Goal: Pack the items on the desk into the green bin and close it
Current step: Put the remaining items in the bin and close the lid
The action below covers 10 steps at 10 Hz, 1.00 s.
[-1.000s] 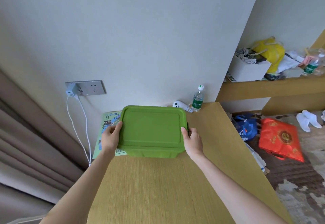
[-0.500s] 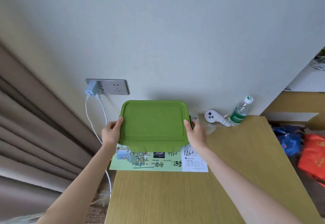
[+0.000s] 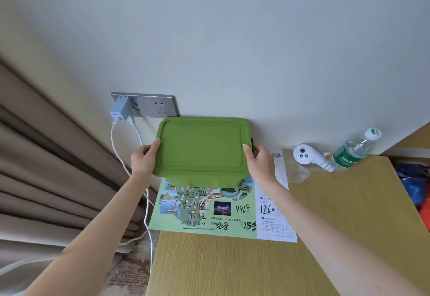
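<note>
Pale plaster wall (image 3: 232, 40) fills the upper view. Beige pleated curtain (image 3: 46, 179) hangs down the left side.

Wood-grain desk (image 3: 232, 267) butts against the wall. Its left edge runs close beside the curtain. Its right edge drops off to blue and red bags (image 3: 416, 184) on the floor. Bare desktop lies nearest the camera and to the right of the leaflet.

Printed leaflet (image 3: 209, 214), green map with black handwritten figures, lies flat at the desk's back left.

Green bin (image 3: 202, 149) sits over the leaflet's far end, lid on, back edge close to the wall. Cannot tell whether its base rests on the paper or is raised off it.

Left hand (image 3: 144, 161) grips the bin's left end, thumb lying on the lid rim, fingers curled out of sight beneath. Right hand (image 3: 260, 163) grips the right end the same way, thumb on the lid, fingers wrapped round by a dark latch.

Water bottle (image 3: 351, 154), green label, white cap, stands against the wall, well to the right of the bin. White controller (image 3: 307, 156) lies just beside it, touching or nearly so.

Grey socket plate (image 3: 158, 107) sits on the wall just above the bin's back left corner. Charger (image 3: 119, 111) is plugged into it. White cables (image 3: 146, 202) hang down between desk edge and curtain.
</note>
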Each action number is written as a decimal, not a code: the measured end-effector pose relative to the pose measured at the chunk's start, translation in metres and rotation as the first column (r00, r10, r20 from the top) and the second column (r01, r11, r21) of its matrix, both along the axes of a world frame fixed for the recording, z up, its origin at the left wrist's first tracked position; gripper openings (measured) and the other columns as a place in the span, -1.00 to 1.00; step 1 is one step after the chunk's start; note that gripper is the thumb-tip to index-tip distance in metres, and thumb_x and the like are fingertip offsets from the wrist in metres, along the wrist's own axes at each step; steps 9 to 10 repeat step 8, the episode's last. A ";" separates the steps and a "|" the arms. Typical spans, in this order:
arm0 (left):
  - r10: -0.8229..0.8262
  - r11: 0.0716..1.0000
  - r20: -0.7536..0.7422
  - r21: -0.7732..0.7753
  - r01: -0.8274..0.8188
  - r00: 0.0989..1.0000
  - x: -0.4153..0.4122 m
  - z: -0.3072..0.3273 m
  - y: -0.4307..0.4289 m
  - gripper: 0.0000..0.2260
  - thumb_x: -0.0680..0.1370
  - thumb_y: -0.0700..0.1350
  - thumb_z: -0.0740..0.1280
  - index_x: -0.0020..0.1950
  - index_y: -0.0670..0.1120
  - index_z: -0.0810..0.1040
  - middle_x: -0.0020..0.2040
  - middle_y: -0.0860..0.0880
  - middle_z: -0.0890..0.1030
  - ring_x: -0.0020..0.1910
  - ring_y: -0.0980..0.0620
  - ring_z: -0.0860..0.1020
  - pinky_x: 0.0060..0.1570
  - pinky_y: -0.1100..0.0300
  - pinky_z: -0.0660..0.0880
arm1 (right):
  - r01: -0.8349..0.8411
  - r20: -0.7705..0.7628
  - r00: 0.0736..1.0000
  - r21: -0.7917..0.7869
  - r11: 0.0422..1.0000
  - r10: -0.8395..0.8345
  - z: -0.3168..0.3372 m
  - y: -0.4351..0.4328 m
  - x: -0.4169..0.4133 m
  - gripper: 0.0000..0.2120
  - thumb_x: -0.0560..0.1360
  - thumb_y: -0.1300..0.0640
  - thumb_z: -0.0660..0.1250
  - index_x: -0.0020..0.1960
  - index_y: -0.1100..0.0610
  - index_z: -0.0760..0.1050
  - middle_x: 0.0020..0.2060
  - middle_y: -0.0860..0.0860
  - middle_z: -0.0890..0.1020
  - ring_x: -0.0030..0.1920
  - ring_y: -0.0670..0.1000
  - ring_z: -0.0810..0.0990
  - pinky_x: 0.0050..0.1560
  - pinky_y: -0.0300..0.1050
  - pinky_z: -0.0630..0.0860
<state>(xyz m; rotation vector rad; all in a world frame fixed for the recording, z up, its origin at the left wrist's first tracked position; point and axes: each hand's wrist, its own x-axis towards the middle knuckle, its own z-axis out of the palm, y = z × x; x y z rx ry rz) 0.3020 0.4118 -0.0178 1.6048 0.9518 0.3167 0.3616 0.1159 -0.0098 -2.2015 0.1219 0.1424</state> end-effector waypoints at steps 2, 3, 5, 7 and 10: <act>0.001 1.000 -0.019 0.009 0.000 1.000 0.002 -0.005 0.005 -0.65 0.49 0.19 0.38 -0.04 -0.10 0.60 -0.23 0.06 0.57 -0.25 0.12 0.52 -0.28 0.20 0.44 | 0.023 0.004 1.000 0.028 0.999 -0.023 -0.006 0.002 0.002 -0.52 0.58 -0.16 0.22 0.19 0.26 0.47 -0.25 -0.03 0.49 -0.14 0.08 0.50 -0.18 -0.11 0.34; -0.022 1.000 -0.025 0.019 0.023 0.999 0.000 -0.004 0.002 -0.64 0.50 0.20 0.36 -0.03 -0.09 0.59 -0.23 0.07 0.57 -0.25 0.13 0.51 -0.29 0.22 0.41 | 0.004 -0.002 1.000 0.025 1.000 -0.004 -0.005 -0.002 0.003 -0.50 0.58 -0.17 0.22 0.20 0.27 0.46 -0.22 0.00 0.50 -0.13 0.09 0.49 -0.17 -0.09 0.36; -0.044 0.999 -0.016 0.018 0.045 0.999 0.001 0.000 -0.010 -0.63 0.52 0.19 0.35 -0.01 -0.14 0.58 -0.22 0.05 0.57 -0.23 0.08 0.51 -0.23 0.17 0.43 | -0.007 -0.001 1.000 0.002 1.000 0.007 -0.001 -0.010 0.004 -0.49 0.58 -0.18 0.20 0.19 0.28 0.47 -0.13 0.07 0.51 -0.11 0.07 0.47 -0.13 -0.07 0.39; -0.099 0.993 -0.068 0.064 0.103 0.993 -0.002 0.009 -0.011 -0.60 0.53 0.19 0.33 0.10 -0.13 0.60 -0.05 -0.04 0.60 -0.05 -0.04 0.54 -0.03 0.11 0.48 | -0.013 -0.035 0.999 -0.104 0.994 0.010 0.009 -0.010 0.001 -0.49 0.59 -0.20 0.15 0.21 0.23 0.46 0.00 0.12 0.59 0.03 0.16 0.55 -0.08 -0.03 0.42; -0.121 0.981 -0.135 0.132 0.139 0.983 0.003 0.028 -0.014 -0.57 0.57 0.10 0.31 0.31 -0.16 0.49 0.16 -0.09 0.57 0.14 -0.12 0.53 0.14 0.05 0.47 | -0.038 -0.026 0.999 -0.218 0.975 0.033 0.025 -0.007 0.000 -0.51 0.61 -0.15 0.15 0.29 0.24 0.38 0.19 0.16 0.52 0.19 0.19 0.50 -0.01 -0.01 0.41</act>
